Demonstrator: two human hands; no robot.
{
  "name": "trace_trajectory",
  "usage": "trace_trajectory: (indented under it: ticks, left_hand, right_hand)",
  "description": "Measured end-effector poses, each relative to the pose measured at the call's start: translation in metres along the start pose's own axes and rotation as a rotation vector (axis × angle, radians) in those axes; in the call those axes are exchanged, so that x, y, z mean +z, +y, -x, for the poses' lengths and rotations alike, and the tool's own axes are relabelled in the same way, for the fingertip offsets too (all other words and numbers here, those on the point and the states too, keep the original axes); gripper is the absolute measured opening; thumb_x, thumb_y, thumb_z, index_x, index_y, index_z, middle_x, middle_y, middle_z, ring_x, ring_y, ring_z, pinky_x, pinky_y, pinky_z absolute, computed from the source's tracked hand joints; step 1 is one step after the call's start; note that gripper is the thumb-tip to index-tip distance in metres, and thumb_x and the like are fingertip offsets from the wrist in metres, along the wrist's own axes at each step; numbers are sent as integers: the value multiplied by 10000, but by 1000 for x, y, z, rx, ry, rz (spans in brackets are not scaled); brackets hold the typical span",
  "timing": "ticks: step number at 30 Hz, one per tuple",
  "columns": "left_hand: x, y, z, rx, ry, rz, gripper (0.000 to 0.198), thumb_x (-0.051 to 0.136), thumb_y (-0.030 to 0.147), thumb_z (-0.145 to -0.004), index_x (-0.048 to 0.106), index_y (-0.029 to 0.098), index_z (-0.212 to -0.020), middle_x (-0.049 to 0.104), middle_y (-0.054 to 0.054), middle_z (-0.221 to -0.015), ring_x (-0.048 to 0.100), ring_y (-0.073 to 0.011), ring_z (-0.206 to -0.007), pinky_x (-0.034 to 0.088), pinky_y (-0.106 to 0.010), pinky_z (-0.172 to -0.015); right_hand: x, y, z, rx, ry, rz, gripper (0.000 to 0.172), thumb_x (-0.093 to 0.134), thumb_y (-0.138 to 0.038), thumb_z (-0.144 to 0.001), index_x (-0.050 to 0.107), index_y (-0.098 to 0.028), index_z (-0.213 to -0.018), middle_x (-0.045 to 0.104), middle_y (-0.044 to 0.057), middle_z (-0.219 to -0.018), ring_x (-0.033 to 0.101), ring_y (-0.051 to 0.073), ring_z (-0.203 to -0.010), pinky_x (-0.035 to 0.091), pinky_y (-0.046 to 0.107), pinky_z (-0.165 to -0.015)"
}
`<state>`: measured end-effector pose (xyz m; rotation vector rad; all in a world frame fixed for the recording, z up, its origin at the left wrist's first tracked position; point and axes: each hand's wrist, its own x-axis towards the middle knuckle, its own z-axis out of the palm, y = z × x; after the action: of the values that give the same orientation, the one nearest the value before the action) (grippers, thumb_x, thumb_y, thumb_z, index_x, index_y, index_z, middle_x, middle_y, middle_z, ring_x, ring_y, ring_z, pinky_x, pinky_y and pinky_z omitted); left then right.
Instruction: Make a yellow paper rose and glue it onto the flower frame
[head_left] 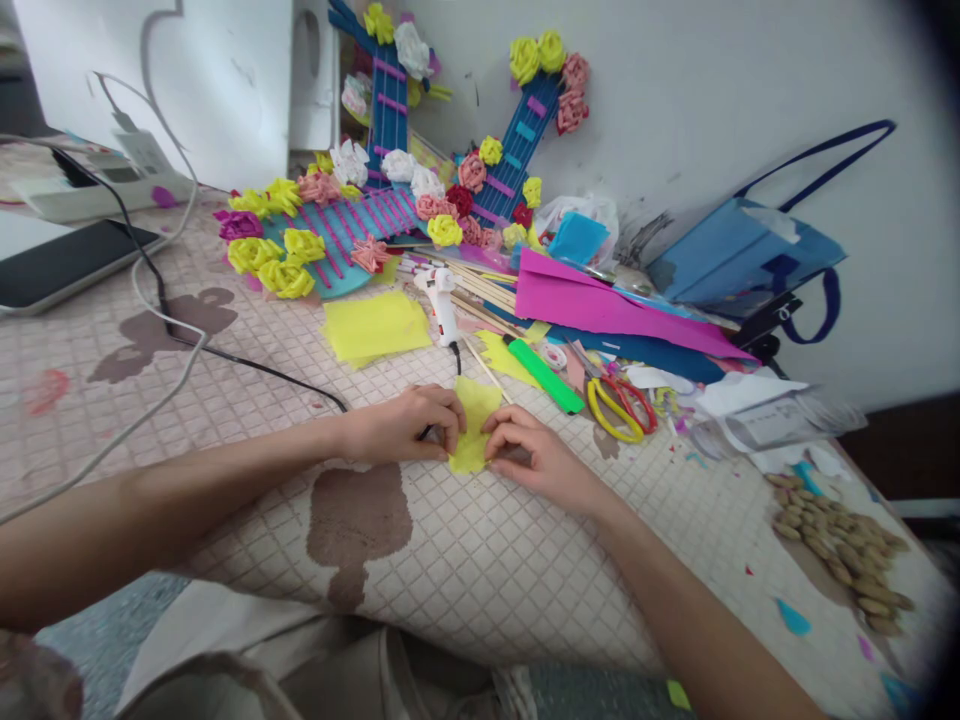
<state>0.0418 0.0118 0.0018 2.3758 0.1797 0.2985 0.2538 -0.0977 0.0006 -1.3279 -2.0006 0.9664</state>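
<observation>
Between my two hands is a small piece of yellow crepe paper (472, 425), held just above the patterned tablecloth. My left hand (420, 424) pinches its left edge with curled fingers; a bit of something dark shows below those fingers. The fingers of my right hand (529, 447) are closed on the right edge. Just beyond the paper lies a white glue gun (441, 305) with its black cord. To its left rests a stack of yellow paper sheets (377, 326). A green cutter knife (544, 375) and yellow-and-red-handled scissors (619, 405) lie to the right.
Blue paper guitars (514, 145) with paper roses lean on the wall. Magenta paper (600, 295), wooden sticks (480, 288) and a blue bag (742, 250) lie behind. Peanuts (840, 545) sit at the right, a phone (71, 262) at the left. A black cable (255, 366) crosses the cloth.
</observation>
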Motion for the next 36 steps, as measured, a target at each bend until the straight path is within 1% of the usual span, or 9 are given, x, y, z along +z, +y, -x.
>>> trace_trajectory:
  ticks: [5, 9, 12, 15, 19, 25, 32, 36]
  left_hand:
    - [0, -1, -2, 17, 14, 19, 66, 587, 155, -794, 639, 177, -760, 621, -51, -942, 561, -168, -900, 397, -317, -860]
    - [2, 0, -3, -11, 43, -2, 70, 568, 146, -798, 609, 169, -746, 624, -45, -896, 557, -161, -865, 402, -307, -836]
    - [5, 2, -3, -24, 69, -18, 68, 555, 129, -795, 587, 161, -745, 619, -41, -877, 551, -154, -840, 405, -296, -817]
    - [7, 2, -2, -29, 76, -23, 62, 555, 128, -792, 576, 160, -743, 617, -40, -879, 550, -153, -839, 402, -294, -817]
    - [9, 3, -3, -53, 91, -44, 59, 556, 128, -784, 574, 160, -738, 614, -36, -867, 549, -153, -824, 399, -300, -820]
    - [14, 5, -4, -87, 129, -111, 71, 552, 134, -781, 575, 154, -718, 601, -37, -851, 540, -161, -824, 393, -312, -824]
    - [19, 4, -4, -91, 159, -128, 70, 549, 144, -768, 566, 152, -700, 591, -32, -824, 537, -156, -798, 398, -310, -801]
    - [20, 5, -5, -118, 169, -144, 58, 548, 143, -758, 570, 153, -706, 589, -29, -818, 532, -165, -817, 397, -311, -796]
  right_hand:
    - [6, -1, -1, 19, 64, 28, 71, 589, -133, -805, 584, -204, -816, 515, 39, -1024, 543, 169, -958, 470, 324, -817]
    - [11, -2, -1, 33, 121, 29, 65, 597, -150, -804, 566, -204, -784, 516, 35, -989, 544, 168, -929, 467, 325, -814]
    - [11, -2, -1, 30, 119, 29, 65, 595, -146, -808, 573, -204, -789, 512, 34, -999, 538, 164, -933, 460, 309, -805]
    - [11, -1, -1, 31, 101, 20, 61, 587, -140, -815, 582, -200, -802, 511, 32, -987, 538, 151, -898, 457, 282, -761]
    - [13, -1, -3, 44, 145, 44, 88, 577, -128, -814, 559, -196, -762, 512, 25, -943, 537, 144, -842, 449, 273, -713]
    - [19, -4, -4, 54, 214, 112, 127, 607, -81, -767, 551, -194, -747, 515, 14, -880, 526, 151, -838, 437, 281, -727]
    - [22, -5, -6, 70, 242, 124, 137, 592, -74, -747, 538, -198, -726, 514, 13, -879, 532, 151, -816, 441, 285, -710]
    - [24, -7, -6, 83, 246, 131, 143, 591, -69, -741, 532, -198, -722, 510, 18, -880, 536, 155, -819, 447, 289, -712]
